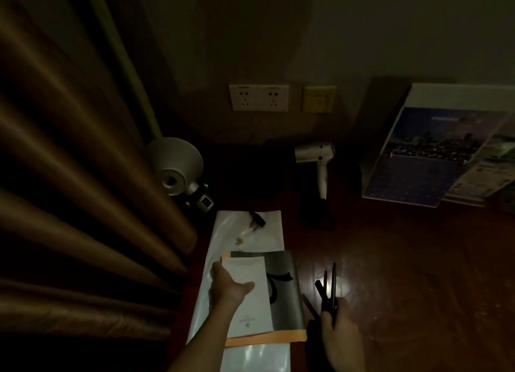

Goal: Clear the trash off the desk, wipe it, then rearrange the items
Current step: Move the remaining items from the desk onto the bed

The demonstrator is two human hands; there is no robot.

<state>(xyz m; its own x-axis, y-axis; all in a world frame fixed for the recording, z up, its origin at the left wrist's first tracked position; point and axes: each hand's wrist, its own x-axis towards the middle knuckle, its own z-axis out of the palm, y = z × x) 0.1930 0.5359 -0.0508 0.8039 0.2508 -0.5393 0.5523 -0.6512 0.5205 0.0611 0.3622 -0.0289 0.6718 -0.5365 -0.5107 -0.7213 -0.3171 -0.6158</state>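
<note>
On the dim wooden desk (404, 274) a stack of papers lies at the left: a white booklet (248, 310) on top of a grey-and-black booklet (287, 290), an orange sheet (267, 339) and a long white plastic bag (248, 232). My left hand (228, 285) grips the white booklet's left edge, thumb on top. My right hand (342, 335) holds several thin dark pens (328, 288) that point away from me, just right of the stack.
A white hair dryer (320, 162) lies near the wall with its dark cord. A desk lamp (178, 168) stands at the left by the brown curtain (69, 176). Brochures and a large calendar-like board (418, 154) lean at the right. Wall sockets (259, 97) sit above.
</note>
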